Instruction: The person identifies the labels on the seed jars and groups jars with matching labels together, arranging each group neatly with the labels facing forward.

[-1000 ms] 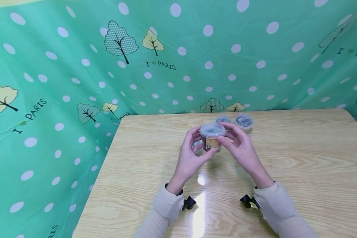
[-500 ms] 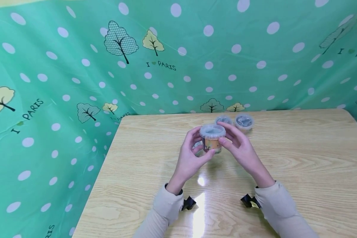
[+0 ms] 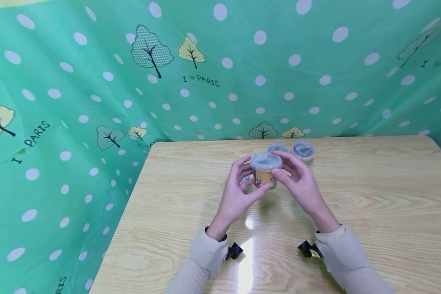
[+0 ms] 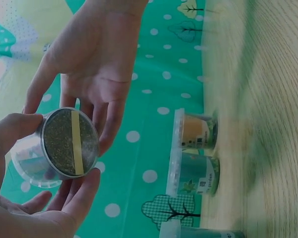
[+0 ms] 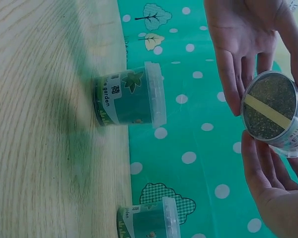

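Left hand (image 3: 237,194) at 8 o'clock and right hand (image 3: 299,179) at 3 o'clock jointly grasp one lidded tub (image 3: 265,176), raised off the bench (image 3: 371,204). Underside: dark granules (image 4: 58,144), yellow strip (image 4: 77,144). Second tub (image 3: 278,147) on bench at its 1 o'clock; third tub (image 3: 304,150), 2 o'clock. Dotted green cloth (image 3: 206,96), 12 o'clock.
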`<state>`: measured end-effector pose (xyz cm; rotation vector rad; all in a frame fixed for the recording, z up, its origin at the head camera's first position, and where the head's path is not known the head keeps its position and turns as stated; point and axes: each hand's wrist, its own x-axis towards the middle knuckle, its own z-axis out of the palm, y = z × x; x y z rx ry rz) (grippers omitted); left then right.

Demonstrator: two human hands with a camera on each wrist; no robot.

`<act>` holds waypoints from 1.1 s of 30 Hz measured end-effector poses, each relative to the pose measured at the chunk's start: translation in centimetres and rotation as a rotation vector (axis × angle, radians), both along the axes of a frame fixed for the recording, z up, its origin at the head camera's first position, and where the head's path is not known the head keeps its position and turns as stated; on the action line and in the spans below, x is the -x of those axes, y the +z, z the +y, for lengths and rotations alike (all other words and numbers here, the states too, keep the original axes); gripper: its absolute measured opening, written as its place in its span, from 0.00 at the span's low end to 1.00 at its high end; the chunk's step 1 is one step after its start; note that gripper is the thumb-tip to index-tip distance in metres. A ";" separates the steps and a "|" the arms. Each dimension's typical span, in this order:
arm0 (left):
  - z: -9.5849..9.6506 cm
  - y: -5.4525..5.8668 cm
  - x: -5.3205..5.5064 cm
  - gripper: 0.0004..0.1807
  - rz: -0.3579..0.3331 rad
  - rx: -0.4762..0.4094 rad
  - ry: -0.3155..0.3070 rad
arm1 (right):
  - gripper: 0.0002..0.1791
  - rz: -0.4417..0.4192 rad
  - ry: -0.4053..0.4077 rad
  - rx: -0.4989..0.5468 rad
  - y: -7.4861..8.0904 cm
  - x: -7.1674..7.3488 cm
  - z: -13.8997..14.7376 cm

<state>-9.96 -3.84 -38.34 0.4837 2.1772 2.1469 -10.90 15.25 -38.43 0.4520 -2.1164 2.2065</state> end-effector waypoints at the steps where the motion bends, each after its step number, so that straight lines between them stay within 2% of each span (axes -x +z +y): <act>1: -0.1 0.0 -0.1 0.44 0.001 0.001 0.003 | 0.29 -0.002 0.003 -0.006 0.0 0.0 0.0; 7: -0.1 0.1 -0.1 0.44 0.005 0.018 0.006 | 0.30 -0.007 0.009 -0.030 -0.1 -0.1 0.1; 23: -0.5 0.0 -0.1 0.44 -0.001 0.016 0.033 | 0.29 -0.008 -0.024 0.009 -0.1 0.2 -0.7; 33: -0.6 0.1 0.1 0.42 0.017 -0.004 0.036 | 0.28 -0.018 0.031 -0.020 0.1 0.4 -0.3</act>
